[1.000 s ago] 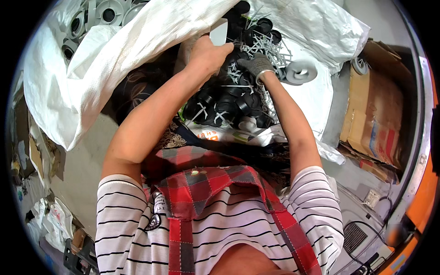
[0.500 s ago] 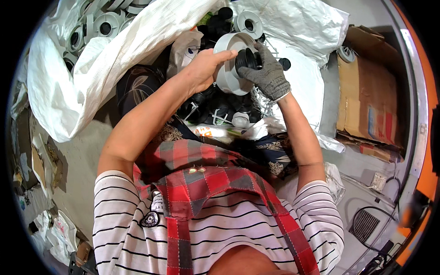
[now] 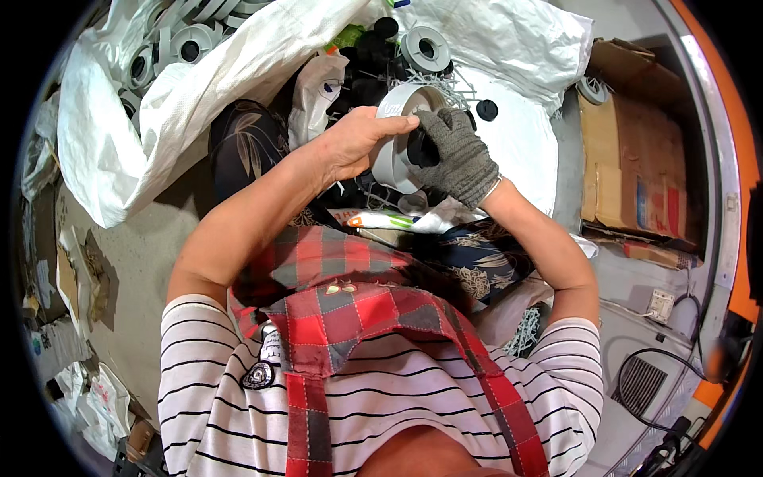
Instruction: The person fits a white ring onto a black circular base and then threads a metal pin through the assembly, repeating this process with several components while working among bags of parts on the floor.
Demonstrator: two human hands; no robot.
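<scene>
My bare left hand (image 3: 355,145) grips the rim of a light grey, round plastic part (image 3: 387,165), its thumb laid over the edge. The part is tilted, with its hollow side turned to the right. My right hand (image 3: 463,161), in a dark grey knit glove, is closed around a black round plastic piece (image 3: 422,148) at the middle of the grey part. The gloved fingers hide much of the black piece, so how far it sits inside cannot be told. Below and behind lie several black plastic pieces (image 3: 373,49) and loose pale plastic strips (image 3: 455,89).
A large white woven sack (image 3: 214,79) at the left holds several grey wheel-like parts (image 3: 191,49). Another grey part (image 3: 425,49) lies beyond my hands. White sheeting (image 3: 520,147) spreads to the right, with a loose black cap (image 3: 487,110). A cardboard box (image 3: 636,163) stands farther right.
Both hands have drawn the grey part a little nearer to me. My right elbow has swung outward, and the gloved fingers now cover more of the black piece.
</scene>
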